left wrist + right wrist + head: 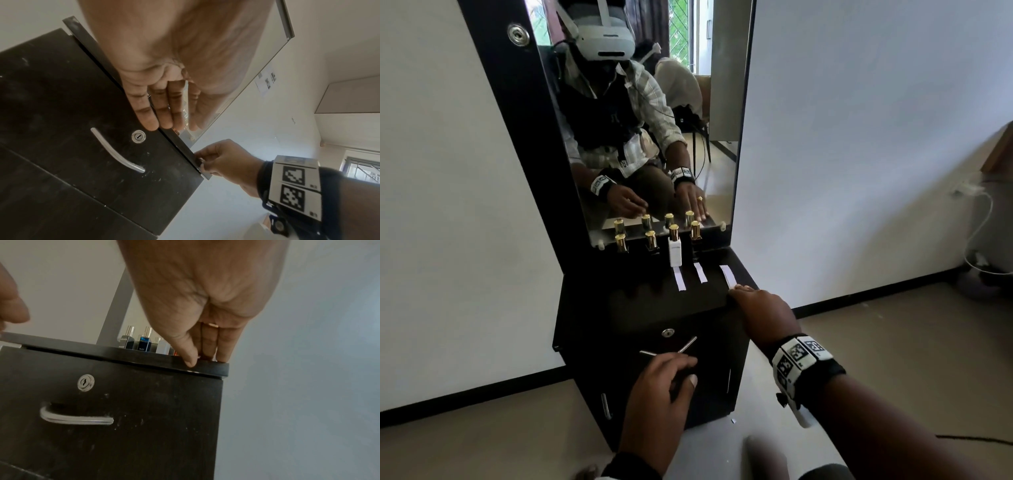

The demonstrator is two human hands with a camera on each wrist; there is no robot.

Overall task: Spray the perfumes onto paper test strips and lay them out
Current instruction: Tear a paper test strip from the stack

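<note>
While the right hand (760,315) rests at the front right corner of the worktop (640,301), its fingers lie straight and pressed together, tips on the top edge and thumb against the front face, right at the near end of the rightmost strip (727,275). Whether that grip actually pinches the paper I cannot tell. Two more strips (690,275) lie flat on the worktop to the left of that one, side by side and apart, each pointing back toward a bottle. Four bottles (674,248) with gold caps stand in a row along the back of the worktop, just before the mirror (640,113); one is white, the others dark. Lower down, in front of the worktop, the left hand (659,387) hovers before the drawer (709,346), fingers loosely together and slightly curled, its grip holding nothing that shows. In the left wrist view those fingers (164,112) reach up to the worktop's front edge. A lock (668,332) and a metal handle (688,344) sit on the drawer front beside that hand.
</note>
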